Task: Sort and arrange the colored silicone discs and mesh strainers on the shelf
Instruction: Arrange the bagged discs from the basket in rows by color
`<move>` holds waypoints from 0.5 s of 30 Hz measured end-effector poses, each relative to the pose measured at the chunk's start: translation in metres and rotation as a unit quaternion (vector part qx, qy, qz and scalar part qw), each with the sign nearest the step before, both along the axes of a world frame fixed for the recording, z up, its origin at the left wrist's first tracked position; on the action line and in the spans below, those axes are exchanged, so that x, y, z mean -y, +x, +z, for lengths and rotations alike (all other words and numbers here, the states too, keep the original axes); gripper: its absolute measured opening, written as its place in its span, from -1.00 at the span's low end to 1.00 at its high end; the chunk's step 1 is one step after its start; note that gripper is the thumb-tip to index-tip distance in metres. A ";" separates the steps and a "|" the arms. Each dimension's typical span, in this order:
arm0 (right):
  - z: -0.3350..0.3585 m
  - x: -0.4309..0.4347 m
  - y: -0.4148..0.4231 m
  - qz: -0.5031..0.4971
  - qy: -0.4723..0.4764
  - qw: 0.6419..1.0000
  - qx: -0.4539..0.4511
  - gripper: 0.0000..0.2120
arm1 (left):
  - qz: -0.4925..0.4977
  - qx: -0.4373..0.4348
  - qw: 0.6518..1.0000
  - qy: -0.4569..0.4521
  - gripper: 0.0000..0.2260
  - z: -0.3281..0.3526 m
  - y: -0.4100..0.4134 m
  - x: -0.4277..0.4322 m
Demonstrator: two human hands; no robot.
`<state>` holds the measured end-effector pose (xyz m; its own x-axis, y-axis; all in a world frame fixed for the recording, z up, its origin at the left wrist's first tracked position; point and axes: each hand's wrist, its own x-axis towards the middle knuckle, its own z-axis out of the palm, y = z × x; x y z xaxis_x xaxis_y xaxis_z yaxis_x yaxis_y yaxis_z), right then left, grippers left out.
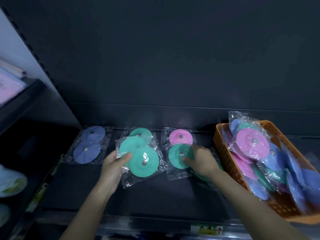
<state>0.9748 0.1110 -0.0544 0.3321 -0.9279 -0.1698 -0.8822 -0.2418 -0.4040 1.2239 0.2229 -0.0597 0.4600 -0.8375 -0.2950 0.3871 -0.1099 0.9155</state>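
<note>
On the dark shelf point(72, 186) lie bagged silicone discs. Two blue discs point(87, 151) sit at the left. A pile of green discs point(136, 141) lies in the middle. My left hand point(114, 163) grips the bag of the nearest green disc point(143, 161), thumb on top. To the right a pink disc point(181, 136) lies behind another green disc point(180, 155). My right hand point(201, 160) rests its fingertips on that green disc's bag; whether it pinches the bag is unclear. No mesh strainers show.
An orange basket point(225, 153) at the right holds several bagged pink, blue and green discs and juts over the shelf's front edge. A slotted upright point(34, 54) bounds the shelf at the left. Pale packages point(10, 181) lie on the neighbouring shelf at far left.
</note>
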 end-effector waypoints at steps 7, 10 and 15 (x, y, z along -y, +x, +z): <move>-0.002 0.000 0.006 -0.042 -0.001 0.999 0.034 -0.58 | -0.027 0.026 0.999 0.012 -0.81 0.002 0.014 -0.003; 0.002 -0.002 0.009 -0.111 0.010 0.979 0.171 -0.50 | -0.038 -0.002 0.999 0.019 -0.78 0.000 0.021 -0.003; 0.014 -0.002 0.010 -0.178 0.034 0.922 0.343 -0.82 | -0.068 -0.023 0.996 0.043 -0.77 0.001 0.032 0.009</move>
<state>0.9845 0.1134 -0.0402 0.0597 -0.9937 -0.0952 -0.4316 0.0604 -0.9001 1.2556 0.2144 -0.0588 0.3283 -0.8615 -0.3874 0.4052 -0.2421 0.8816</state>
